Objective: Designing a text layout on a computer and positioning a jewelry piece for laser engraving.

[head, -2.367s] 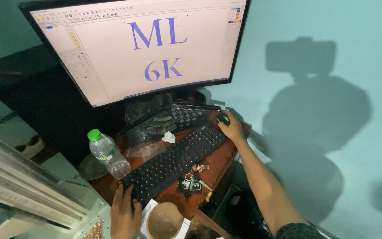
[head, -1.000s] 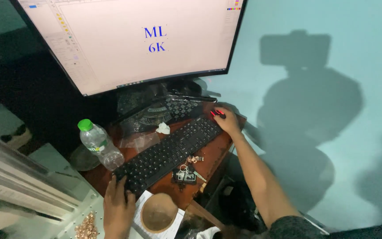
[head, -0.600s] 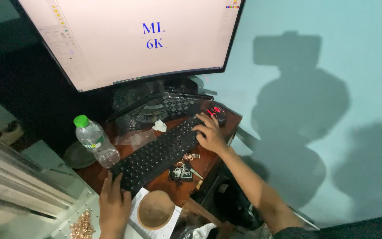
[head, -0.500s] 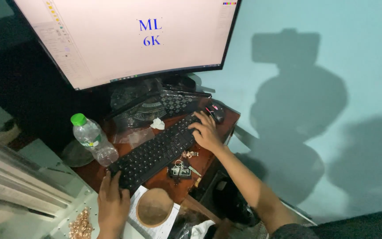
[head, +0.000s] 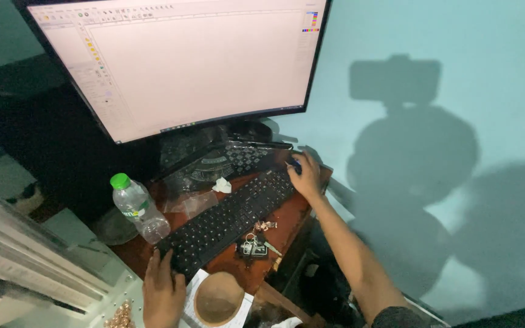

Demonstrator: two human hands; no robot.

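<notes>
Head view, left hand (head: 164,291) flat on keyboard (head: 229,220), right hand (head: 305,177) cupping a mostly hidden mouse (head: 295,164), hands apart.

Blue letters gone from the monitor (head: 195,67), right hand (head: 305,177) back from keyboard (head: 229,220) to mouse (head: 296,164).

one keyboard (head: 226,222), one bottle (head: 138,208), one monitor (head: 177,61)

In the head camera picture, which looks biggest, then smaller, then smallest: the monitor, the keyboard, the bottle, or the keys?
1. Monitor
2. Keyboard
3. Bottle
4. Keys
</notes>
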